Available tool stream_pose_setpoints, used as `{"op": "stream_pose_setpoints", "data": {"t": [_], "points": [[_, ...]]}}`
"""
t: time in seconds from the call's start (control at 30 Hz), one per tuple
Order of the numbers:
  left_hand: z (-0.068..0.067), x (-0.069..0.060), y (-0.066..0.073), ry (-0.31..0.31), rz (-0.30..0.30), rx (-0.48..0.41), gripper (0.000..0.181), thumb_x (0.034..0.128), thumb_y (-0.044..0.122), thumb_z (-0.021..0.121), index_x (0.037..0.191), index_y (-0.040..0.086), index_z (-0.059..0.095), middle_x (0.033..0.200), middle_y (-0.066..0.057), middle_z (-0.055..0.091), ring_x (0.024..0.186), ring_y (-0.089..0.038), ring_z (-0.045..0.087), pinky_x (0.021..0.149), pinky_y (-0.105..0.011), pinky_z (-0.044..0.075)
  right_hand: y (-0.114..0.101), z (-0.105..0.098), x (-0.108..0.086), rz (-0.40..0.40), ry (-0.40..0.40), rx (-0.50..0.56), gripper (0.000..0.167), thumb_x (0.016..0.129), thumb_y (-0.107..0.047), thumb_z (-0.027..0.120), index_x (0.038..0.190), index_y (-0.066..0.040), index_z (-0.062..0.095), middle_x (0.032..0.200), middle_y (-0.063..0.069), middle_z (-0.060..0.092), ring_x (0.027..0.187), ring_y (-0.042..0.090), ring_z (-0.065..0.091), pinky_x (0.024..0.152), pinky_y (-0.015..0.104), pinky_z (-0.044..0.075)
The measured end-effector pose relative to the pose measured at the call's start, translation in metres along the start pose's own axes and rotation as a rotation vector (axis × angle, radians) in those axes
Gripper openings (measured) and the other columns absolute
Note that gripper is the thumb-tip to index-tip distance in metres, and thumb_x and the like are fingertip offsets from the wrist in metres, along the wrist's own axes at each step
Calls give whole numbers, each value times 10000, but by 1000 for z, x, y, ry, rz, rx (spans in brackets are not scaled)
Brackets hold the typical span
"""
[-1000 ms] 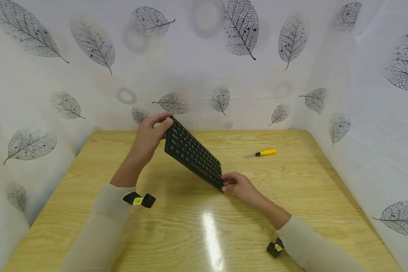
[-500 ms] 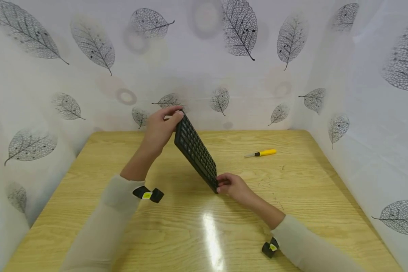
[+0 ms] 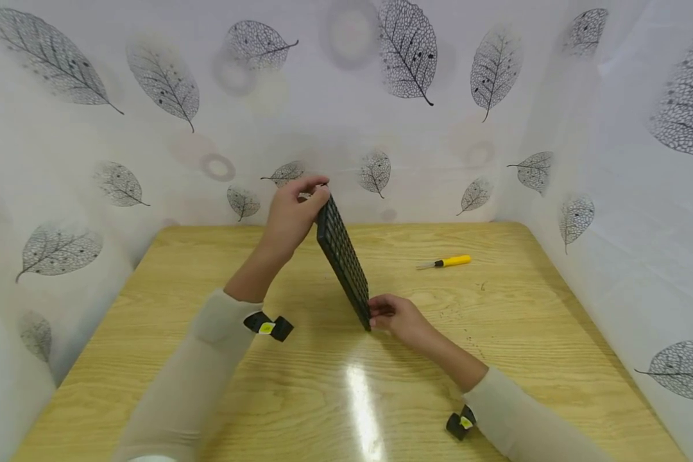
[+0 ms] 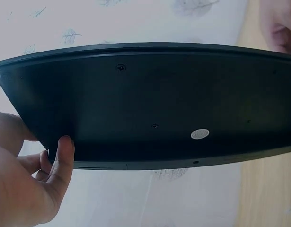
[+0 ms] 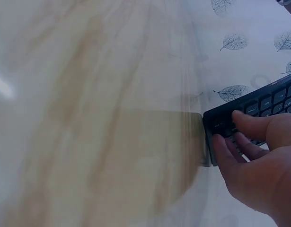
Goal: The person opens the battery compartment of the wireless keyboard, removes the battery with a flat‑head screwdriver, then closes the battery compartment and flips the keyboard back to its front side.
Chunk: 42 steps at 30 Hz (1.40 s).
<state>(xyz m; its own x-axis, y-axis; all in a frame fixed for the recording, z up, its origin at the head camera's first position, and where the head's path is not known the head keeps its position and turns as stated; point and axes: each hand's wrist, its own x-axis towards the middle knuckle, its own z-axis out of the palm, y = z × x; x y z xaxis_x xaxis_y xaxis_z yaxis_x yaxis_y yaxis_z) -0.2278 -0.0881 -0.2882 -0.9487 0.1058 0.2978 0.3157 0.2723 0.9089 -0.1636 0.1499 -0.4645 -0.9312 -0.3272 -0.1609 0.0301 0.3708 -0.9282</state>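
Observation:
A black keyboard [image 3: 345,260] stands steeply tilted on edge over the wooden table, its keys facing right. Its upper left end is pinched by my left hand [image 3: 291,217], thumb on the near side. At the lower end, my right hand [image 3: 403,319] pinches the corner close to the tabletop. The left wrist view shows the smooth dark underside [image 4: 154,99], with screws and an oval silver sticker [image 4: 199,134]. In the right wrist view, the keyboard's end [image 5: 221,120] meets the glossy surface, where it is mirrored; fingers of the right hand [image 5: 268,161] cover some keys.
A screwdriver with a yellow handle [image 3: 455,260] lies at the back right of the table [image 3: 254,385]. Small dark specks [image 3: 468,333] are scattered right of the right hand. A leaf-patterned cloth [image 3: 323,122] encloses the back and sides.
My left hand has risen and moved right, bringing the keyboard's upper end with it, so the keyboard stands steeper and shows less of its keys. The right hand has shifted slightly left.

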Motion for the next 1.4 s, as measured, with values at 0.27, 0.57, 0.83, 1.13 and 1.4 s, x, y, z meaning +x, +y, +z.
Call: {"op": "stream_pose_setpoints", "data": {"t": [0.27,0.57,0.83,1.13,1.4], "points": [[10,2,6,-3,20,5,346,1007,272,573,1312,137,665,1074,-79,589,714,-185,598,640,-309,502,-19,-7,-5,-101,4,10,430,952,-175,713,1352,-69,597,1303,119,633,1203,287,610,968,381,540],[19,6,12,-46,24,-23,357,1004,283,596,1319,130,663,1056,-89,623,727,-297,637,657,-311,548,-62,-20,-11,-225,16,94,438,969,-262,696,1369,-119,589,1333,87,627,1227,253,602,1006,388,516],[27,12,14,-71,35,-81,352,990,259,620,1292,87,672,1019,-92,610,625,-204,641,676,-325,584,-104,-28,-17,-312,65,182,410,966,-265,703,1351,-157,613,1322,53,635,1233,211,618,997,327,528],[35,16,18,-77,39,-128,348,968,206,655,1281,57,684,995,-93,607,567,-176,641,641,-313,587,-137,-34,-17,-430,145,244,395,977,-180,684,1352,-91,598,1303,85,616,1189,204,631,984,310,536],[40,18,17,-78,63,-127,334,972,207,661,1260,38,685,986,-102,617,580,-186,646,648,-327,595,-155,-37,-19,-513,189,196,367,984,-177,671,1339,-102,612,1332,25,568,1158,203,610,949,288,542]]}}
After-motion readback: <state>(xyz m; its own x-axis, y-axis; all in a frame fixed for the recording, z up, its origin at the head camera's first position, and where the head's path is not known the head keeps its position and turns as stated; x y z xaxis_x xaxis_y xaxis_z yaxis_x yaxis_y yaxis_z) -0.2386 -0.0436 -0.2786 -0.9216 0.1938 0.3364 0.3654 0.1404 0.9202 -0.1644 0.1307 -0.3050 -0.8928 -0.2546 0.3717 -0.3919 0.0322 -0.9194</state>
